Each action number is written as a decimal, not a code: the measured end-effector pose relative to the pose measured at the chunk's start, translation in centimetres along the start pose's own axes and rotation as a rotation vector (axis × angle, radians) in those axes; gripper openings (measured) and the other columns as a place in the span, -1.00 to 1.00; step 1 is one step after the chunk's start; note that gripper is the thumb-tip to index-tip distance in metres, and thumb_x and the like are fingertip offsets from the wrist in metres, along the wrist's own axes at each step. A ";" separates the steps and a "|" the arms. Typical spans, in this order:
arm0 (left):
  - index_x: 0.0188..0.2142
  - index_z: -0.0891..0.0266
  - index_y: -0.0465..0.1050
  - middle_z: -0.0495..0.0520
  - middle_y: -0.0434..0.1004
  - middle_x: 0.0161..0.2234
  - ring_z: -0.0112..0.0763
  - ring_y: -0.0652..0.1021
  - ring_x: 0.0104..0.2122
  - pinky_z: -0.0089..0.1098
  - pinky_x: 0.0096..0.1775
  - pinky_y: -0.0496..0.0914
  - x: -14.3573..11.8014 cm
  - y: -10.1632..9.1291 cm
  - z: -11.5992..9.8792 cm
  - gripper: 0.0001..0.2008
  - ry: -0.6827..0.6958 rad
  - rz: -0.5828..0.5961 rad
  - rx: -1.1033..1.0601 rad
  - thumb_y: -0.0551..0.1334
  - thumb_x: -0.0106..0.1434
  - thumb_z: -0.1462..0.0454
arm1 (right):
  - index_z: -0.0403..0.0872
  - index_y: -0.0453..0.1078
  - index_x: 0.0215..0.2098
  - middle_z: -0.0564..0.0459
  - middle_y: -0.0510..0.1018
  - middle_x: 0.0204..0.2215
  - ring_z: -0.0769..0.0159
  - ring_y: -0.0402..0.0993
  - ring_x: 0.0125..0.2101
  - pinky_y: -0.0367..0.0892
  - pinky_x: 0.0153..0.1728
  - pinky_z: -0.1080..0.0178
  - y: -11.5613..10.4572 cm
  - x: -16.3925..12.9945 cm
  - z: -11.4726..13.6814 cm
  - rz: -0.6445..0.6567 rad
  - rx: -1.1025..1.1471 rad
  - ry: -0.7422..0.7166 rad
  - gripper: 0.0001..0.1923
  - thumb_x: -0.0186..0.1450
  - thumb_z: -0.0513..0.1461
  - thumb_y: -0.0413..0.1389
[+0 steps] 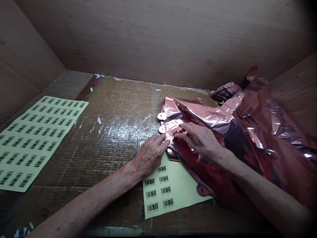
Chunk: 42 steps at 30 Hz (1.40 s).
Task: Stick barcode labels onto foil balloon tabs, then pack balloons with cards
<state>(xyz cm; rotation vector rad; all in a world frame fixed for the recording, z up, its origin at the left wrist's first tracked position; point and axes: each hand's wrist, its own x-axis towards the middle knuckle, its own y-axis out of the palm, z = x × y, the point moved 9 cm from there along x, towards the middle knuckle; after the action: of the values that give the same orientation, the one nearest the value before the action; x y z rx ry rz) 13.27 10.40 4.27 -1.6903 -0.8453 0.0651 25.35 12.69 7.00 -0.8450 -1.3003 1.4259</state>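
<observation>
Brown cardboard counter (109,132), patched with clear shiny tape, spreads out under my arms, walled in by plain wooden boards. Across its right side lies the heap of crinkled rose-gold foil balloons (247,132), flat and uninflated, their round tabs poking out at the left edge. At the far left rests a large pale yellow sheet of barcode stickers (37,138), nearly full, well apart from the foil. A smaller pale yellow sticker sheet (173,188) lies near the counter's front edge, partly tucked under the foil heap, with only a few barcodes left on it. My right hand (198,138) lies flat on the foil's left edge, fingers spread and pressing down. My left hand (150,155) sits on the smaller sheet, its fingers pinched together at the foil's edge, touching the right fingertips; what they pinch, I cannot tell.
</observation>
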 end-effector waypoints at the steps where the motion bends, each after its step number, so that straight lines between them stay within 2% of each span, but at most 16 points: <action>1: 0.00 0.38 0.41 0.24 0.52 -0.01 -0.17 0.52 -0.04 -0.17 -0.04 0.52 0.1 -0.2 0.0 -0.71 0.004 -0.012 -0.026 0.05 0.34 0.48 | -0.08 0.48 -0.08 -0.07 0.58 -0.25 0.22 0.48 -0.33 0.28 -0.39 0.25 0.0 -0.7 1.1 -0.027 -0.052 -0.022 -0.78 0.42 -0.14 0.08; 5: -0.08 0.39 0.45 0.23 0.57 -0.10 -0.19 0.55 -0.07 -0.17 -0.04 0.52 0.6 -1.2 0.2 -0.77 -0.002 -0.070 -0.101 0.04 0.40 0.41 | -0.22 0.49 -0.09 -0.13 0.54 -0.29 0.20 0.42 -0.36 0.21 -0.43 0.23 1.4 -2.6 5.5 -0.022 -0.276 -0.132 -0.79 0.39 -0.30 0.07; 7: -0.13 0.37 0.47 0.22 0.58 -0.13 -0.20 0.56 -0.10 -0.16 -0.05 0.52 0.7 -1.5 0.5 -0.79 -0.029 -0.078 -0.129 0.06 0.41 0.38 | -0.23 0.51 -0.20 -0.11 0.52 -0.37 0.22 0.40 -0.38 0.18 -0.44 0.23 1.9 -2.7 6.2 -0.023 -0.324 -0.156 -0.80 0.36 -0.41 0.02; 9: -0.14 0.33 0.48 0.19 0.60 -0.14 -0.23 0.58 -0.12 -0.18 -0.06 0.52 0.8 -1.7 0.7 -0.81 -0.049 -0.084 -0.174 0.10 0.41 0.35 | -0.18 0.51 -0.30 -0.06 0.50 -0.43 0.27 0.37 -0.43 0.14 -0.45 0.25 1.7 -2.3 5.6 -0.041 -0.238 -0.127 -0.79 0.37 -0.37 0.03; 12: -0.12 0.30 0.50 0.14 0.62 -0.18 -0.28 0.59 -0.16 -0.23 -0.09 0.51 1.0 -2.0 1.2 -0.83 -0.065 -0.103 -0.256 0.15 0.39 0.32 | -0.11 0.49 -0.40 0.02 0.49 -0.48 0.35 0.35 -0.48 0.17 -0.44 0.29 0.5 -1.8 2.7 -0.064 0.119 -0.011 -0.75 0.40 -0.21 0.08; 15: -0.11 0.28 0.51 0.09 0.62 -0.25 -0.31 0.59 -0.24 -0.27 -0.15 0.50 1.0 -1.9 2.1 -0.83 -0.098 -0.099 -0.300 0.18 0.35 0.35 | -0.10 0.49 -0.42 0.06 0.51 -0.50 0.34 0.38 -0.48 0.23 -0.44 0.29 -0.1 -1.8 -0.6 0.009 0.527 0.131 -0.68 0.38 -0.08 0.10; 19: -0.20 0.27 0.53 0.07 0.60 -0.31 -0.33 0.57 -0.28 -0.29 -0.18 0.49 0.9 -1.5 2.1 -0.84 -0.085 -0.051 -0.268 0.15 0.37 0.37 | -0.09 0.51 -0.39 0.03 0.55 -0.46 0.31 0.41 -0.47 0.27 -0.48 0.27 -1.2 -2.7 -3.8 0.087 0.744 0.304 -0.64 0.29 0.04 0.17; 25: -0.11 0.34 0.48 0.19 0.55 -0.12 -0.23 0.54 -0.13 -0.19 -0.11 0.51 1.4 -1.3 0.5 -0.82 -0.049 -0.049 -0.169 0.16 0.40 0.28 | -0.04 0.29 -0.62 0.11 0.32 -0.66 0.43 0.15 -0.65 0.04 -0.62 0.28 -4.8 -3.5 -7.7 -0.063 0.685 0.492 -0.49 0.26 0.13 0.18; 29: -0.06 0.33 0.47 0.21 0.54 -0.04 -0.15 0.51 0.03 -0.10 0.02 0.50 1.6 0.1 -0.6 -0.76 0.040 0.048 -0.153 0.08 0.44 0.26 | -0.13 0.44 -0.53 -0.01 0.43 -0.61 0.40 0.28 -0.59 0.08 -0.53 0.21 -9.1 -2.6 -12.9 -0.093 0.228 0.630 -0.50 0.34 0.08 0.07; 31: -0.07 0.30 0.48 0.18 0.56 -0.04 -0.19 0.53 0.03 -0.12 0.04 0.50 1.3 -0.2 0.0 -0.74 0.028 0.051 -0.194 0.04 0.46 0.27 | -0.21 0.50 -0.45 -0.17 0.51 -0.49 0.26 0.42 -0.43 0.07 -0.45 0.13 -11.3 -2.1 -14.6 -0.135 0.015 0.708 -0.56 0.33 0.00 0.11; 33: -0.06 0.26 0.50 0.15 0.58 -0.05 -0.23 0.54 0.04 -0.15 0.06 0.49 0.5 -1.2 1.0 -0.72 0.016 0.039 -0.239 0.01 0.47 0.29 | -0.23 0.52 -0.25 -0.37 0.53 -0.21 0.02 0.46 -0.17 0.10 -0.38 0.08 -12.6 -1.4 -12.9 -0.278 -0.164 0.645 -0.69 0.29 -0.09 0.19; 35: -0.03 0.23 0.51 0.13 0.59 -0.05 -0.24 0.53 0.06 -0.11 0.11 0.46 -0.6 -2.6 2.2 -0.70 0.002 0.033 -0.254 0.00 0.47 0.30 | -0.15 0.46 -0.01 -0.40 0.44 0.04 -0.09 0.40 -0.01 0.21 -0.28 0.06 -11.7 -1.0 -7.2 -0.411 -0.296 0.395 -0.68 0.31 -0.16 0.21; 36: -0.01 0.21 0.51 0.11 0.60 -0.06 -0.24 0.53 0.07 -0.09 0.14 0.44 -1.3 -3.3 2.8 -0.69 -0.003 0.026 -0.254 0.01 0.47 0.28 | -0.12 0.43 0.05 -0.35 0.44 0.06 -0.06 0.40 -0.01 0.27 -0.23 0.06 -9.9 -1.1 -3.4 -0.414 -0.280 0.212 -0.70 0.37 -0.19 0.14; 37: 0.01 0.18 0.51 0.10 0.60 -0.05 -0.24 0.53 0.07 -0.07 0.16 0.41 -1.9 -3.9 3.3 -0.69 -0.010 0.017 -0.250 0.01 0.47 0.27 | -0.09 0.47 -0.03 -0.28 0.52 -0.05 0.02 0.45 -0.10 0.32 -0.23 0.07 -7.4 -1.5 -0.1 -0.362 -0.193 0.079 -0.78 0.42 -0.22 0.06; 39: 0.03 0.14 0.51 0.08 0.59 -0.01 -0.23 0.51 0.10 -0.05 0.18 0.39 -3.2 -4.4 4.0 -0.70 -0.020 0.022 -0.237 0.04 0.47 0.24 | -0.07 0.50 -0.15 -0.13 0.57 -0.22 0.22 0.48 -0.30 0.38 -0.32 0.18 -1.7 -2.7 5.8 -0.148 0.048 -0.126 -0.77 0.45 -0.26 -0.02; 42: 0.01 0.12 0.52 0.08 0.56 0.02 -0.15 0.43 0.19 -0.03 0.18 0.36 -4.5 -3.3 4.6 -0.74 -0.033 0.077 -0.202 0.11 0.44 0.24 | -0.06 0.51 -0.13 -0.05 0.55 -0.22 0.30 0.47 -0.30 0.40 -0.29 0.25 3.6 -4.4 9.9 -0.037 0.188 -0.148 -0.76 0.47 -0.23 -0.01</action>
<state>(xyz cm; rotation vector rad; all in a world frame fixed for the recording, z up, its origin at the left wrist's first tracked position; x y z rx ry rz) 6.20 11.84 3.99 -1.9157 -0.8332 0.0618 16.51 5.85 4.73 -0.5965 -1.2613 1.5776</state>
